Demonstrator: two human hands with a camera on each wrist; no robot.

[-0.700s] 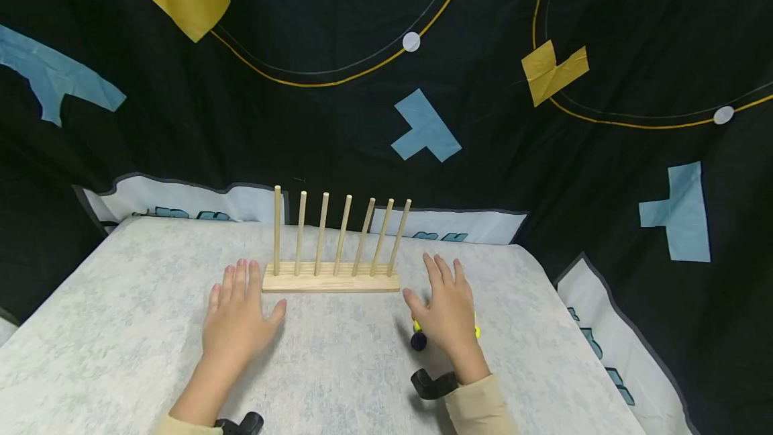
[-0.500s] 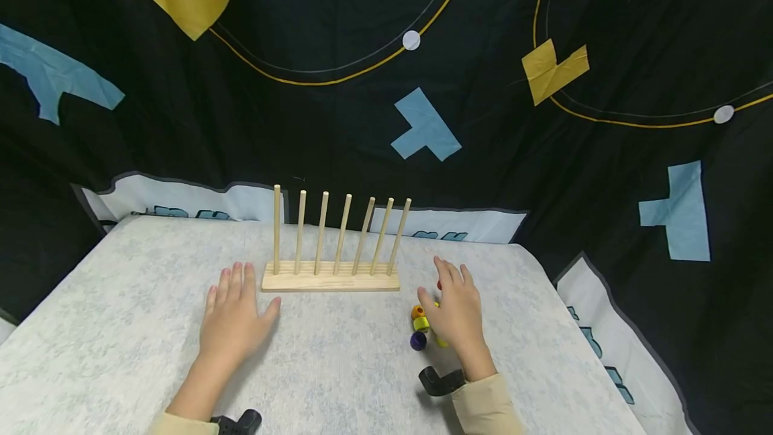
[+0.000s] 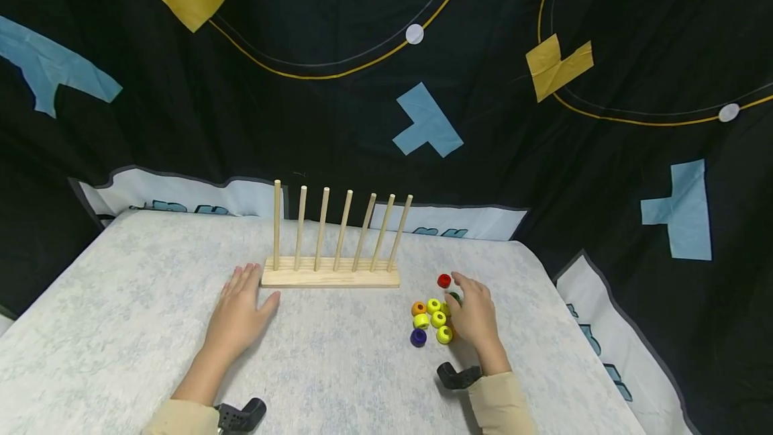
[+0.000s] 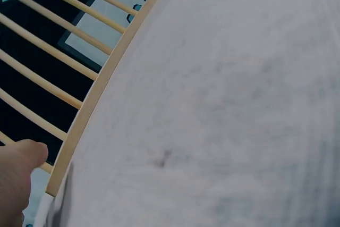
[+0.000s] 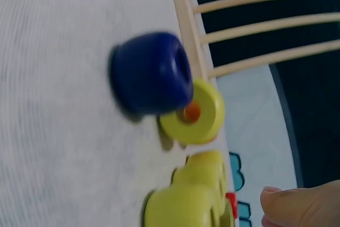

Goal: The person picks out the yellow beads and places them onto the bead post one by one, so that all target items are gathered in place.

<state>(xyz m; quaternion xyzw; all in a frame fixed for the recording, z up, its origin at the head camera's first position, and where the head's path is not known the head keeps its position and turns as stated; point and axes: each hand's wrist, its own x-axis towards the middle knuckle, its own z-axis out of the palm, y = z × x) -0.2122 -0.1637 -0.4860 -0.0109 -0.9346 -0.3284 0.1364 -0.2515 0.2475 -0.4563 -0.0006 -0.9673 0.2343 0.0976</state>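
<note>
My left hand (image 3: 237, 317) rests on the table, fingers stretched forward, near the left end of a wooden peg rack (image 3: 330, 278). The rack's several upright pegs carry nothing. My right hand (image 3: 474, 311) is over the right side of a bead cluster, fingers loosely bent and thumb apart. A green bead (image 3: 455, 297) shows partly behind the thumb. Several yellow beads (image 3: 438, 319), an orange bead (image 3: 419, 308) and a dark blue bead (image 3: 418, 337) lie to its left. A red bead (image 3: 444, 280) sits beyond the cluster. In the right wrist view the blue bead (image 5: 151, 73) is closest.
The table (image 3: 338, 368) has a pale mottled cover. Behind it hangs a black cloth (image 3: 338, 133) with blue and yellow shapes. Black wrist devices (image 3: 459, 377) are strapped at both cuffs.
My right hand has moved right, off most of the beads, which now show beside it. My left hand has stayed close to the same place, and the head view has tilted slightly.
</note>
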